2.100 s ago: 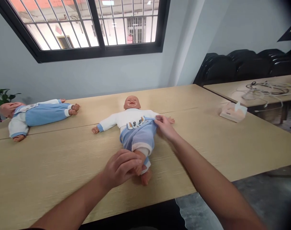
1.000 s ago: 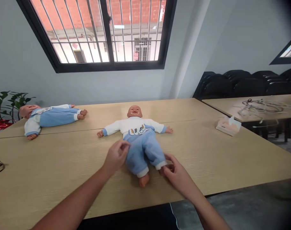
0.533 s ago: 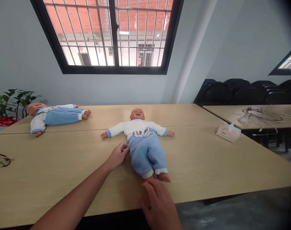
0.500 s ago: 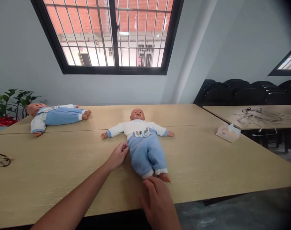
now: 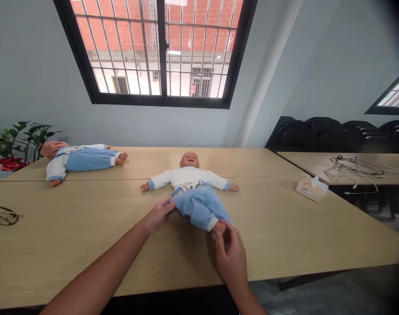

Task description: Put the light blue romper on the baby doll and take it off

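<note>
A baby doll lies on its back on the table, head away from me and arms spread. It wears a white top and light blue trousers. My left hand is closed on the trouser cloth at the hip on the left side. Fingers and thumb of my right hand grip the doll's foot, which is lifted and drawn across toward the right. The other foot is hidden behind it and my hand.
A second doll in like clothes lies at the back left, near a potted plant. Glasses rest at the left edge of view. A tissue box stands at the right. Cables lie on the neighbouring table, with black chairs behind.
My right hand has taken hold of the doll's foot and raised it to the right, over the other leg. The trousers have twisted. My left hand has stayed at the hip.
</note>
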{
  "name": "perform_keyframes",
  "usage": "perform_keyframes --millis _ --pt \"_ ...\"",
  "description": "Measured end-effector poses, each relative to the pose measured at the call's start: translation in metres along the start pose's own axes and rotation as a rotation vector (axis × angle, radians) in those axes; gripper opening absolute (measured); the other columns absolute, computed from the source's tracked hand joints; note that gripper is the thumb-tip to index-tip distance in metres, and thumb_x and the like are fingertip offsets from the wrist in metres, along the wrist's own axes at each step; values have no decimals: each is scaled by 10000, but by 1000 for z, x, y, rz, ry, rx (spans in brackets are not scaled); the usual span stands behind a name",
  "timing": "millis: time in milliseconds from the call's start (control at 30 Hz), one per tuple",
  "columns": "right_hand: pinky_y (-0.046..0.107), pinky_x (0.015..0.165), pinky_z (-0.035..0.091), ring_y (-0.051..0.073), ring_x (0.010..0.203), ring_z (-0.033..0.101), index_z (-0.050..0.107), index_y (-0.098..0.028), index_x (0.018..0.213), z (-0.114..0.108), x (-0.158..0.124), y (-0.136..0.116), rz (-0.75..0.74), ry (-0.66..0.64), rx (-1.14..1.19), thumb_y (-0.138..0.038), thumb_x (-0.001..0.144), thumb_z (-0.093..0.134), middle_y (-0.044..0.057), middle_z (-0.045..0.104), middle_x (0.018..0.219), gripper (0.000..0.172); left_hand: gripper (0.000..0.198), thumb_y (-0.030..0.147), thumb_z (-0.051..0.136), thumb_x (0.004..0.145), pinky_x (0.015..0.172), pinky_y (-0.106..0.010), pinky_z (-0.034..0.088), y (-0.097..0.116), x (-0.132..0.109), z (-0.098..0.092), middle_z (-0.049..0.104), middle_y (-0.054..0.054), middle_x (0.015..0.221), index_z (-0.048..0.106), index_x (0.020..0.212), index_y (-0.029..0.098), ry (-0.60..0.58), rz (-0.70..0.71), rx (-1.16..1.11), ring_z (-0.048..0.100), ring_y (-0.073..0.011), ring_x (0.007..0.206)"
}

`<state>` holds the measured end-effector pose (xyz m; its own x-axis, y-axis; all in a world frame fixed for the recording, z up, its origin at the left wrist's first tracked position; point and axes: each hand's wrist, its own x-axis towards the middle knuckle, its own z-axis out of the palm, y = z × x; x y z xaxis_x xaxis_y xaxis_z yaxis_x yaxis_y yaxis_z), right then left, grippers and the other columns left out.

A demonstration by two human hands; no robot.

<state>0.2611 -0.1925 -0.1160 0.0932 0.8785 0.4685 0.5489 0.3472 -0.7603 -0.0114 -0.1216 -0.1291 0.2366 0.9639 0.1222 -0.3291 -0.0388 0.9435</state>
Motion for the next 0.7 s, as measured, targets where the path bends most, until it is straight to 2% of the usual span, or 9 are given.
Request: perform_keyframes --millis 67,167,267,367,433,500,600,700 --pt "490 952 572 324 1130 685 630 -188 1247 -1 8 -3 73 34 97 -507 985 514 159 713 1237 428 583 600 677 914 1115 -421 427 0 0 1 679 -140 1331 619 1310 175 4 59 25 605 -297 1274" --pt "410 697 625 294 936 717 612 -191 1252 -4 22 -12 284 11 315 -627 970 514 152 721 1181 528 574 550 711 878 1011 -413 508 -2 2 -2 684 -152 1300 598 1300 178 -41 52 176 660 -294 1191" --pt "323 476 545 208 610 635 586 -188 1253 -9 35 -20 406 -35 485 -707 930 549 88 742 917 612 526 373 819 769 913 -379 551 -6 7 -7 732 -130 1168 636 1220 174 -69 -1 318 706 -275 1063" --pt "286 420 481 177 490 562 574 -179 1256 -16 39 -24 390 -57 530 -725 906 581 30 697 711 648 439 270 806 734 872 -346 543 -10 19 -12 743 -85 1073 659 1137 179 35 15 471 698 -244 976" --pt "287 440 499 194 543 615 578 -180 1259 -21 34 -23 339 -46 502 -698 927 576 49 710 758 615 307 253 769 741 829 -333 530 -10 30 -16 736 -52 958 661 1019 178 161 37 574 674 -231 898" --pt "306 517 558 204 630 670 586 -182 1255 -24 22 -19 264 -21 451 -641 967 556 93 738 906 543 196 243 719 761 800 -329 519 -9 44 -21 720 -34 879 634 926 180 287 49 652 656 -224 844" --pt "328 644 613 205 746 718 584 -191 1267 -26 -3 -9 152 22 380 -525 1020 528 147 729 1146 420 120 207 658 767 793 -323 512 -7 62 -27 720 -39 875 607 873 184 432 47 725 658 -219 836" --pt "354 784 630 246 978 743 572 -202 1292 -28 -26 1 -29 61 253 -416 1045 508 158 716 1223 333 82 177 649 753 812 -322 502 -6 74 -26 716 -36 855 610 824 193 528 33 772 661 -222 852"
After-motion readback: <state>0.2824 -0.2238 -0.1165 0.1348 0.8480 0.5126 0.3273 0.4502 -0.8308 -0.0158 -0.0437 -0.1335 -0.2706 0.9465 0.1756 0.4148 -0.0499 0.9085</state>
